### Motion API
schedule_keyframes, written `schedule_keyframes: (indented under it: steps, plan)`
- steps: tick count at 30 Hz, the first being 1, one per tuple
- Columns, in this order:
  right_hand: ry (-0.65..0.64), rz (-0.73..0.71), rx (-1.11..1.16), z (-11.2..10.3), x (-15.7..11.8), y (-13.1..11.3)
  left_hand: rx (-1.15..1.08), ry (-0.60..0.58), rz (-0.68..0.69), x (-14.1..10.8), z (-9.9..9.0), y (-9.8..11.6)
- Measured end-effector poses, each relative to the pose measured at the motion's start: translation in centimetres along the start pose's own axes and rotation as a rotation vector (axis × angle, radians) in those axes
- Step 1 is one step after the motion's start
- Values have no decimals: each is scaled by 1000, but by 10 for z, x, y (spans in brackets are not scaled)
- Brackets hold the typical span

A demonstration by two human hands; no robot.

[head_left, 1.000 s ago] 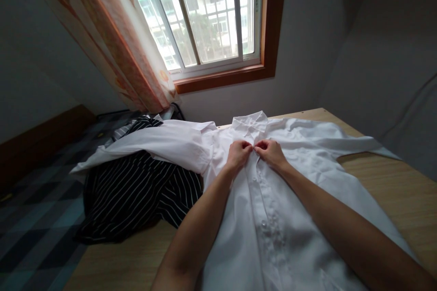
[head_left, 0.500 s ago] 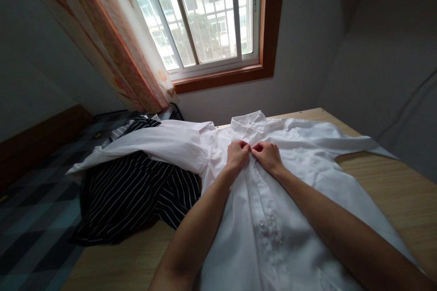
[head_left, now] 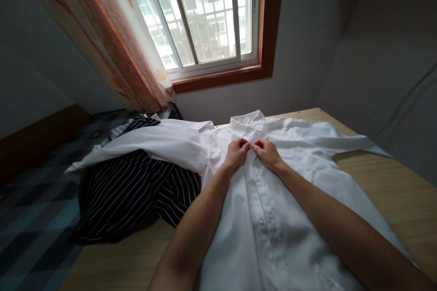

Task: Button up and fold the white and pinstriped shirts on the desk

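Note:
A white shirt (head_left: 232, 218) lies spread out with its collar (head_left: 247, 122) toward the window and its sleeves out to both sides. Just below the collar, my left hand (head_left: 238, 151) pinches the front edge of the shirt. My right hand (head_left: 267, 151) is closed on the same front strip, its fingertips almost meeting those of my left hand. Whatever small part lies between the fingertips is hidden. Pearly round decorations (head_left: 268, 227) run down the front, between my forearms.
The shirt rests on a wooden table (head_left: 385, 182). A black garment with white stripes (head_left: 126, 195) lies at the left, partly under a white sleeve. Beyond it is a checked cloth (head_left: 30, 209). A window (head_left: 211, 22) and a curtain (head_left: 112, 32) stand behind.
Both hands remain at the shirt's front below the collar, with only slight finger movement. The view has shifted very slightly.

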State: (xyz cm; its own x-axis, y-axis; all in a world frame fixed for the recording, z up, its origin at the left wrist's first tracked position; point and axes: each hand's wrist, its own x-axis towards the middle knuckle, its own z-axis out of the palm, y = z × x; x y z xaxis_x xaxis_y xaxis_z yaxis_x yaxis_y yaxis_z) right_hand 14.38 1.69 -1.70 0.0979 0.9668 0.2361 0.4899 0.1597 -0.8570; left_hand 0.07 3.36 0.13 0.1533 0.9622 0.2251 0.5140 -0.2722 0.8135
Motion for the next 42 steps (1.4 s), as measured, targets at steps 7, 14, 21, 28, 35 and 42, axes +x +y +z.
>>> schedule_keyframes:
  steps: [7, 14, 21, 28, 35, 42]
  plan:
    - [6, -5, 38, 2, 2, 3, 151, -24, 49, -4, -5, 1]
    - [8, -25, 46, -11, -5, -1, 314, 14, 40, -11, -5, 4]
    - [-284, -470, -470, -53, -84, -8, 575, -217, 151, -60, -37, 32]
    - [-475, -557, -673, -77, -124, 2, 829, -447, 309, -120, -70, 17]
    - [-364, -420, -605, -76, -117, -20, 966, -348, 324, -120, -75, 35]
    - [-262, -227, -769, -38, -109, -62, 833, -351, 231, -112, -48, 58]
